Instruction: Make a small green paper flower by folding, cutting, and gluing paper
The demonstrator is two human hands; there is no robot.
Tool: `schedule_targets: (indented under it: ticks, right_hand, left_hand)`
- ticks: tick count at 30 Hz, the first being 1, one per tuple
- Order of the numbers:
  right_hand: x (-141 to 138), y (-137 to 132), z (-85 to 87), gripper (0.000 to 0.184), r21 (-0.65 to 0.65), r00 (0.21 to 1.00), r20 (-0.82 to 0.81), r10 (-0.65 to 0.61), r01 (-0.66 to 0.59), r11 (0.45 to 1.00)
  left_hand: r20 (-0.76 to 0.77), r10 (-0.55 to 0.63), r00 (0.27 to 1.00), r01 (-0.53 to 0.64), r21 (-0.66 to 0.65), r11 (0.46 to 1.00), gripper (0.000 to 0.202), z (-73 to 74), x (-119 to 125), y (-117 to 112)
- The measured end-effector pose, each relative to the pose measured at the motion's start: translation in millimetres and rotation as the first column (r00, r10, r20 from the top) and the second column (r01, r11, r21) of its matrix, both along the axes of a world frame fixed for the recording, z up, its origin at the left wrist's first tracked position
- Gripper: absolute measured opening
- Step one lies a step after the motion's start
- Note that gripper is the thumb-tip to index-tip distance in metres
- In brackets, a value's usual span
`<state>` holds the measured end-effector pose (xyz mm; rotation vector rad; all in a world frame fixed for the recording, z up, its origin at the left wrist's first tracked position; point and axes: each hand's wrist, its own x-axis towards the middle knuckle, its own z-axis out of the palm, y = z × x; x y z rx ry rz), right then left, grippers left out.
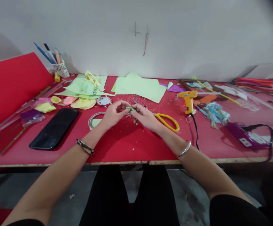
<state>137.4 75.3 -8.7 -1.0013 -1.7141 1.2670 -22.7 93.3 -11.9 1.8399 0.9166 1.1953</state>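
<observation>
Between my two hands is a small curled strip of green paper, held above the middle of the red table. My left hand pinches its left side with thumb and fingertips. On the other side, the thumb and fingers of my right hand close on it too, partly hiding it. A roll of tape lies flat beside my left hand, over a bit of green paper. Just right of my right hand rest the yellow handles of scissors; the hand hides their blades.
A black phone lies at left, near a pen cup. Green paper sheets lie along the wall. At right are a yellow glue gun with a black cord, tangled blue scraps and a purple power strip.
</observation>
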Motion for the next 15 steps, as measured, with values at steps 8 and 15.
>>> schedule_targets:
  ticks: [8,15]
  right_hand:
    - [0,-1,1.7,0.01,0.014,0.999,-0.004,-0.034,0.034,0.999]
    - [0,1,-1.4,0.015,-0.061,0.995,-0.1,-0.019,0.013,0.998]
  left_hand:
    - [0.01,0.043,0.999,-0.044,0.103,0.994,0.023,-2.7,1,1]
    - [-0.221,0.246,0.944,-0.104,0.508,0.855,0.009,6.7,-1,-8]
